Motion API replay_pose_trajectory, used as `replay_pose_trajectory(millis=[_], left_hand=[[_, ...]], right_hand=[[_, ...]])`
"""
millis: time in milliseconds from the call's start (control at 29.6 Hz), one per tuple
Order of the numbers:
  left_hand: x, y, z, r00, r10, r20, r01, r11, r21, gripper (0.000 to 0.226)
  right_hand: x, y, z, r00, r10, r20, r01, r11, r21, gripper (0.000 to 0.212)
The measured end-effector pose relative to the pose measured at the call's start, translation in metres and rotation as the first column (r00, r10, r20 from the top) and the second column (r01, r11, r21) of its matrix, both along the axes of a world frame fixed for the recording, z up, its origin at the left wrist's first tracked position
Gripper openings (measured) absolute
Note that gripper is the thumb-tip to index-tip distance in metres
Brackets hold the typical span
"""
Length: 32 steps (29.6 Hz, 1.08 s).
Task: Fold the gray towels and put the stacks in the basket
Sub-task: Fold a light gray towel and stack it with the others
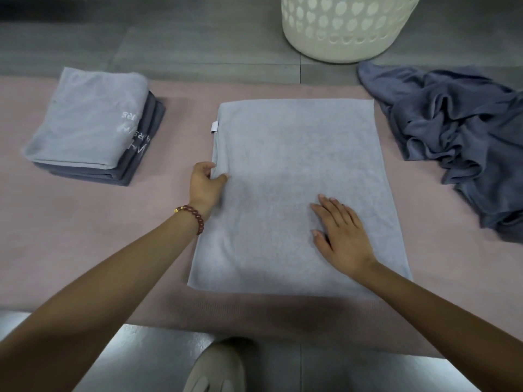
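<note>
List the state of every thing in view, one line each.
light gray towel: lying flat and smooth on the mat
left hand: pinches the towel's left edge
right hand: fingers straight, resting flat on the towel
folded stack: neat, on the mat at left, outside the basket
dark gray towels: crumpled heap at right, unfolded
basket: upright beyond the mat, contents hidden
mat: laid flat
</note>
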<state>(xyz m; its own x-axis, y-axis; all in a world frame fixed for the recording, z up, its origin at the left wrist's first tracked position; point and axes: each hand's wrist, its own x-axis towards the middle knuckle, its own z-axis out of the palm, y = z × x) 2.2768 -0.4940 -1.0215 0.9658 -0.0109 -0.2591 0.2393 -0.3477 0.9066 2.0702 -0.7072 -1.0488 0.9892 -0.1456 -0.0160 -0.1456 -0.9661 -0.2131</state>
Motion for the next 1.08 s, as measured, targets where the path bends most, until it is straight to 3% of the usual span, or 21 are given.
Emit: replay_pose_trajectory(millis=[169,271,338,473,676,778,845,913,947,1014,1082], left_hand=[[0.003,0.000,-0.001,1.000,-0.014,-0.004,0.014,0.996,0.085,0.040],[0.012,0.000,-0.002,0.997,-0.041,-0.062,0.051,0.983,0.176,0.028],[0.019,-0.002,0.001,0.992,-0.023,-0.127,0.044,0.985,0.169,0.016],[0.022,-0.006,0.011,0.971,-0.020,-0.238,0.044,0.994,0.098,0.028],[0.021,0.014,0.004,0.999,0.047,-0.015,-0.046,0.997,0.054,0.026],[0.021,0.021,-0.005,0.998,0.004,0.067,-0.013,0.990,0.142,0.015],[0.016,0.019,-0.007,0.977,-0.003,0.212,-0.063,0.951,0.303,0.019],[0.008,0.015,-0.004,0.921,-0.133,0.366,-0.095,0.835,0.541,0.033],[0.002,0.012,-0.003,0.870,-0.276,0.409,-0.036,0.791,0.611,0.040],[-0.013,0.003,-0.008,0.662,-0.638,0.393,0.210,0.662,0.720,0.051],[-0.026,-0.003,-0.022,0.422,-0.870,0.256,0.355,0.418,0.836,0.059]], right_hand=[[0.000,0.000,0.000,1.000,0.004,-0.015,-0.004,1.000,0.006,0.058],[0.000,0.000,0.000,1.000,0.003,-0.023,-0.003,1.000,0.006,0.058],[-0.001,-0.001,0.000,1.000,0.005,-0.027,-0.005,1.000,0.004,0.058],[-0.001,-0.001,0.000,1.000,0.006,-0.030,-0.005,1.000,0.008,0.059],[0.000,-0.001,-0.001,1.000,0.010,-0.023,-0.009,1.000,0.011,0.059],[0.000,-0.001,-0.002,1.000,0.011,-0.022,-0.011,1.000,0.019,0.058],[-0.001,0.000,-0.002,1.000,0.015,-0.016,-0.014,1.000,0.025,0.058],[0.001,0.000,0.000,1.000,0.003,0.000,-0.003,0.999,0.048,0.059],[0.003,0.000,0.003,1.000,-0.007,0.012,0.006,0.998,0.062,0.060],[0.013,-0.001,0.010,0.999,-0.017,0.050,0.013,0.997,0.073,0.060],[0.028,-0.004,0.014,0.999,0.027,0.043,-0.031,0.996,0.083,0.060]])
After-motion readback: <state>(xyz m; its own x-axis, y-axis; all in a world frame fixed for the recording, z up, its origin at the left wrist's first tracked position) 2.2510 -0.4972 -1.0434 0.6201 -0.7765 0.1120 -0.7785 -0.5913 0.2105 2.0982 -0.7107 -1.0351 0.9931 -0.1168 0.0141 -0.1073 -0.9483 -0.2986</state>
